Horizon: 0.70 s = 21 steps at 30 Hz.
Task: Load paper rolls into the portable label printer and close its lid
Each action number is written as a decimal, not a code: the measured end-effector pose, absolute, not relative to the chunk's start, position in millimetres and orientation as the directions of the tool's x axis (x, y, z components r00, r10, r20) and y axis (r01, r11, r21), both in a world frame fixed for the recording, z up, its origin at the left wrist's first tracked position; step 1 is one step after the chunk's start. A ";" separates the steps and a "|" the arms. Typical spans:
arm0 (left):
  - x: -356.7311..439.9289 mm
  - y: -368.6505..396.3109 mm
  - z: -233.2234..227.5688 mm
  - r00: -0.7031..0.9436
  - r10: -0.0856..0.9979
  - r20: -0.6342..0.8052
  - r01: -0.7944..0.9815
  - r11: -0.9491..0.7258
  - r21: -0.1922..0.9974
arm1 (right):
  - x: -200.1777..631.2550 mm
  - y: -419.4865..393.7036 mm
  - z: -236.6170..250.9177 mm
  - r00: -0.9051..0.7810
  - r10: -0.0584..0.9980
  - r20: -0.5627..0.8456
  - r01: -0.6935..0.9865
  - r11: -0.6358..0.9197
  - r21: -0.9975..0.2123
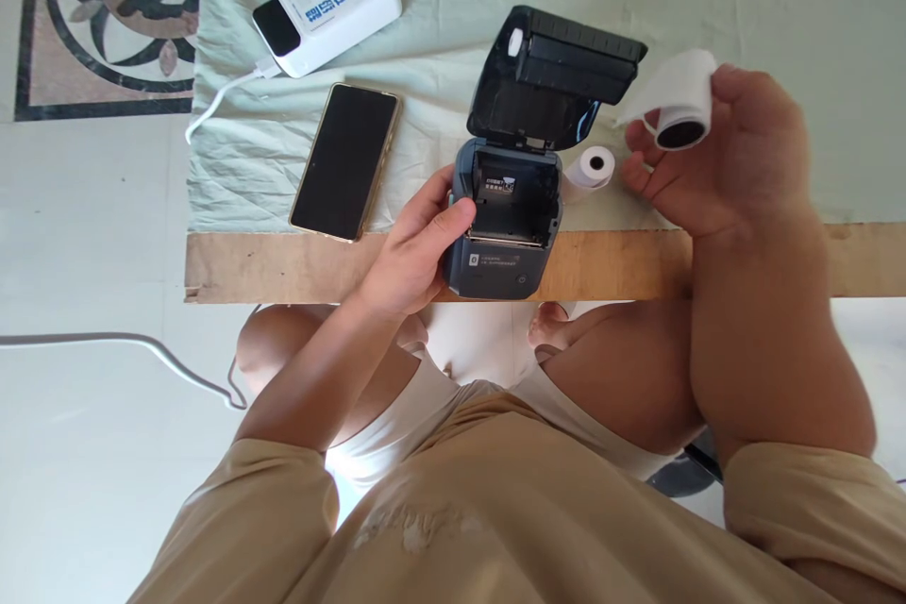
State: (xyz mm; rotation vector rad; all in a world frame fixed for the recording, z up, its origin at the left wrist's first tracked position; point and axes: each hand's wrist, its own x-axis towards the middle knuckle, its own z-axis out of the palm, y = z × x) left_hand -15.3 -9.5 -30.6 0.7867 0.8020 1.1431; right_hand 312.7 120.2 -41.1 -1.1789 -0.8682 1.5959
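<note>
My left hand [417, 245] is closed round the left side of a dark label printer [501, 269], its thumb on the rim of the paper bay. The printer's black lid [528, 94] stands raised, and the bay shows a small white sticker and no roll. To the right, my right hand [743, 142] holds up a white paper roll [694, 80] with a dark core, and a loose end of paper hangs off its left side. Between the printer and that hand, a smaller white paper roll [591, 168] lies on the cloth.
A black-screened phone [345, 160] lies left of the printer. Beyond it is a white power bank [340, 5] with a white cable [223, 94] plugged in. A pale green cloth [799, 0] covers the table, whose bare wooden edge [623, 264] runs along the front.
</note>
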 end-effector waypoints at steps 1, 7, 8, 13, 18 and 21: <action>-15.5 -9.3 -30.8 0.217 0.967 -0.136 -0.464 0.225 0.857 | 318.0 124.2 -44.5 -0.157 0.948 -0.275 -0.256 -0.309 -0.916; -14.9 -8.0 -33.1 0.217 0.969 -0.116 -0.471 0.208 0.858 | 327.1 133.2 -48.6 -0.173 0.941 -0.290 -0.230 -0.325 -0.917; -14.7 -7.9 -33.3 0.215 0.970 -0.115 -0.467 0.206 0.860 | 326.0 132.4 -47.3 -0.150 0.940 -0.306 -0.235 -0.334 -0.913; -15.6 -8.1 -32.3 0.227 0.966 -0.126 -0.464 0.221 0.858 | 306.6 118.6 -34.6 0.052 0.908 -0.417 -0.312 -0.382 -0.870; -16.8 -8.6 -30.8 0.234 0.962 -0.141 -0.472 0.239 0.849 | 275.5 95.3 -19.5 0.234 0.905 -0.354 -0.331 -0.269 -0.905; -16.3 -9.0 -29.8 0.232 0.961 -0.152 -0.461 0.247 0.852 | 264.3 87.7 -10.0 0.265 0.903 -0.339 -0.396 -0.219 -0.892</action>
